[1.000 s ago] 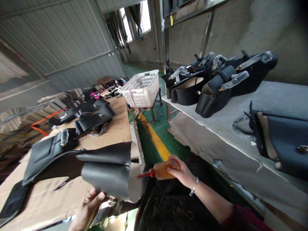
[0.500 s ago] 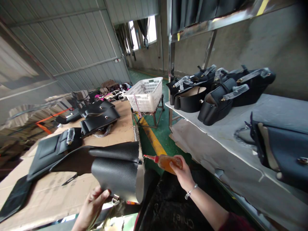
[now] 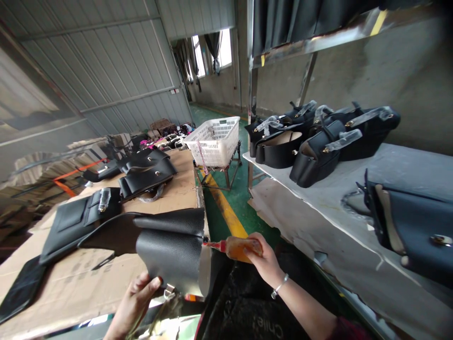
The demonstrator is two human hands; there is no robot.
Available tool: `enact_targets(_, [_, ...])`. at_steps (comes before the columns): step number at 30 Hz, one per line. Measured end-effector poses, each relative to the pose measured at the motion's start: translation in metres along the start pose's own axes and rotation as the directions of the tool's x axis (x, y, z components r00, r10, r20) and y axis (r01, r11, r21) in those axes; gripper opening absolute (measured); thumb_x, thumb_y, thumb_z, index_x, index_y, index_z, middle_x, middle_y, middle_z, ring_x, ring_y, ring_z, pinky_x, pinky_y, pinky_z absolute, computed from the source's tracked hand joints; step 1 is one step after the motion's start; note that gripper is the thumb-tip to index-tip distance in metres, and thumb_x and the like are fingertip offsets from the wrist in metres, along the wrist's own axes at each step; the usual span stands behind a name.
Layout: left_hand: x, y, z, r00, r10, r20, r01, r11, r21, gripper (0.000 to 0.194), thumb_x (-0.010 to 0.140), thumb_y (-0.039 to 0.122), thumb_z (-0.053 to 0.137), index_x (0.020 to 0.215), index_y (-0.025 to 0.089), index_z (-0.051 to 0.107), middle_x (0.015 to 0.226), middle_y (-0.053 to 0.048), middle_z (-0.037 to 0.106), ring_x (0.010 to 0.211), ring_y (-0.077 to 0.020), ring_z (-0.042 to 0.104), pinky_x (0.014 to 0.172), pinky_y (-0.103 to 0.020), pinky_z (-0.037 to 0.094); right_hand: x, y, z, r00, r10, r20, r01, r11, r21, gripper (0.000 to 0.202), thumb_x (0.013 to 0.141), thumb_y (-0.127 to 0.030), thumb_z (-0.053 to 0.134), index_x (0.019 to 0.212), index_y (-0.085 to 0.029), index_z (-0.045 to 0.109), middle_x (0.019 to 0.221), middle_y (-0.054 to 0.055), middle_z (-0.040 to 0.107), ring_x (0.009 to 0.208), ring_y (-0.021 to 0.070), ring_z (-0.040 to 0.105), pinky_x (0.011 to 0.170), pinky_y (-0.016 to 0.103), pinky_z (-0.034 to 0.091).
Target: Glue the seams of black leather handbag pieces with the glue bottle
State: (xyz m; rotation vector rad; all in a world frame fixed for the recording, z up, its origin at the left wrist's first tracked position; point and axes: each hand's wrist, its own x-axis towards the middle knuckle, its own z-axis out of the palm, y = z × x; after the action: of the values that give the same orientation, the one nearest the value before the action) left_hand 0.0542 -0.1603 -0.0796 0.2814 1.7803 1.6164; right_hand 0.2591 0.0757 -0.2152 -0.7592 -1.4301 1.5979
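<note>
A black leather bag piece [image 3: 170, 255], curled over with its pale raw edge toward me, lies at the edge of the cardboard-covered table. My left hand [image 3: 139, 293] pinches its lower left side between thumb and fingers, beside a small metal clasp [image 3: 169, 291]. In my right hand [image 3: 264, 257] is a squeeze bottle [image 3: 240, 249] of amber liquid with a red nozzle. The nozzle's tip is at the folded edge of the piece; whether it touches, I cannot tell.
Black bag parts [image 3: 146, 174] lie farther back on the cardboard [image 3: 184, 189]. A white plastic basket [image 3: 215, 144] stands on a metal frame beyond. On the right, a grey-covered table [image 3: 399, 163] holds several black handbags [image 3: 314, 153] with plastic-wrapped handles.
My right hand has moved slightly left and down, bringing the bottle's nozzle from just off the folded edge onto or against it. My left hand keeps its hold.
</note>
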Motion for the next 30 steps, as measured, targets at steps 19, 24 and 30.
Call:
enact_targets(19, [0.001,-0.002,-0.001,0.999,0.029,-0.042,-0.027,0.998,0.048,0.038,0.045,0.048,0.093,0.064,0.021,0.075,0.063,-0.001,0.071,0.06,-0.0164,0.061,0.061,-0.024,0.053,0.016,0.002,0.016,0.994,0.085,-0.071,-0.079,0.994,0.074,0.045,0.064,-0.054,0.08,0.088,-0.022,0.059,0.077,0.002,0.061,0.075,0.0238,0.06,0.073,0.038,0.051])
enact_targets(24, [0.002,0.0,0.0,0.999,0.023,-0.027,-0.023,1.0,0.021,0.039,0.046,0.048,0.094,0.067,0.021,0.077,0.065,0.0,0.073,0.062,-0.0156,0.064,0.06,-0.021,0.053,0.017,0.004,0.01,0.981,0.113,-0.158,-0.09,0.986,0.143,0.046,0.066,-0.056,0.079,0.089,-0.023,0.057,0.081,0.001,0.062,0.076,0.0216,0.061,0.075,0.036,0.053])
enact_targets(30, [-0.002,0.001,0.007,0.998,0.032,-0.055,-0.032,0.999,-0.012,0.04,0.046,0.049,0.094,0.066,0.02,0.075,0.063,0.001,0.073,0.058,-0.0145,0.064,0.059,-0.021,0.053,0.014,0.005,0.009,0.982,0.137,-0.132,-0.119,0.983,0.14,0.044,0.064,-0.056,0.081,0.087,-0.025,0.058,0.079,0.001,0.065,0.073,0.023,0.063,0.068,0.036,0.054])
